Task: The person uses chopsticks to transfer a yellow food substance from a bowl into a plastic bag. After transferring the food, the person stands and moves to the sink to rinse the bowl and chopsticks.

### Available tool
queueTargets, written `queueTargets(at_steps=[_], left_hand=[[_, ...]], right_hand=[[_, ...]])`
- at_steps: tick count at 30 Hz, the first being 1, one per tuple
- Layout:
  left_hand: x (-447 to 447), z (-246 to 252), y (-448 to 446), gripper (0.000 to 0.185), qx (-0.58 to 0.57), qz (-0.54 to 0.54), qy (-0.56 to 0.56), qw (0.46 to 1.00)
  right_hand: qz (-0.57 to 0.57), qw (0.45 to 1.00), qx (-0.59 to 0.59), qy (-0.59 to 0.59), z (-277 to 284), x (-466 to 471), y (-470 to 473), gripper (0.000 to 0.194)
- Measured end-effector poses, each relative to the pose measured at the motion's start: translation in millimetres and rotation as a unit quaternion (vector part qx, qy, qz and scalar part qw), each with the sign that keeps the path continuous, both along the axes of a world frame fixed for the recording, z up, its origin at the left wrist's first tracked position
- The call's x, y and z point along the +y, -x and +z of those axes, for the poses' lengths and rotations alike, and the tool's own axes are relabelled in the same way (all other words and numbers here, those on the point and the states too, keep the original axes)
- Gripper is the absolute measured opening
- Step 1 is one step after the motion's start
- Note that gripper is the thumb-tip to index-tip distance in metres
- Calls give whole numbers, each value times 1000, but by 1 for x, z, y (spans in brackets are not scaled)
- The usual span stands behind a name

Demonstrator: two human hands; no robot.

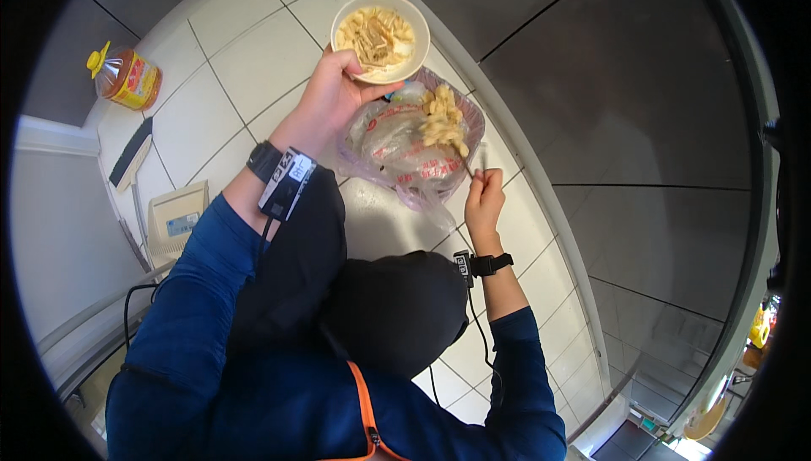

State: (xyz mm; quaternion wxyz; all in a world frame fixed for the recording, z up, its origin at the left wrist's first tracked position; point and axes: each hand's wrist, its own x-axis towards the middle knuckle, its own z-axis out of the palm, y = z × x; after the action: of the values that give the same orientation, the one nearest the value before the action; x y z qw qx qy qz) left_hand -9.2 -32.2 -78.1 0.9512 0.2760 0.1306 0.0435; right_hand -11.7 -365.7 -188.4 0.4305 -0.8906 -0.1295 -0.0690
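My left hand (339, 84) grips the rim and side of a round white bowl (421, 24), tilted so that its inside shows. Pale yellow food strips and a browner piece (377, 37) lie in the bowl. Below it stands a bin lined with a thin purplish plastic bag (475, 113); clear plastic bags with red print (399, 144) fill it. A clump of yellowish food (443, 119) is on top of these bags, somewhat blurred. My right hand (485, 198), at the bin's near right edge, holds a thin utensil (467, 166) whose far end reaches the food; its exact kind is unclear.
A yellow-capped oil jug (130, 78) stands on the white tiled floor at the far left. Nearer lie a broom head (132, 152) and a beige dustpan (180, 211). Dark tiles line the right side beyond a curved pale edge. My bent knees (399, 303) are close to the bin.
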Motion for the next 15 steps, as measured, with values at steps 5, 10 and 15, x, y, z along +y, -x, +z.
queueTargets(at_steps=[5, 10, 15], left_hand=[[-1, -6, 2, 74, -34, 8, 0, 999], [2, -1, -2, 70, -10, -3, -3, 1000], [-1, 5, -3, 74, -16, -11, -6, 1000]], right_hand=[[-15, 998, -53, -42, 1, -9, 0, 10], [-45, 997, -14, -55, -5, -5, -2, 9], [-13, 998, -63, 0, 8, 1, -13, 13]])
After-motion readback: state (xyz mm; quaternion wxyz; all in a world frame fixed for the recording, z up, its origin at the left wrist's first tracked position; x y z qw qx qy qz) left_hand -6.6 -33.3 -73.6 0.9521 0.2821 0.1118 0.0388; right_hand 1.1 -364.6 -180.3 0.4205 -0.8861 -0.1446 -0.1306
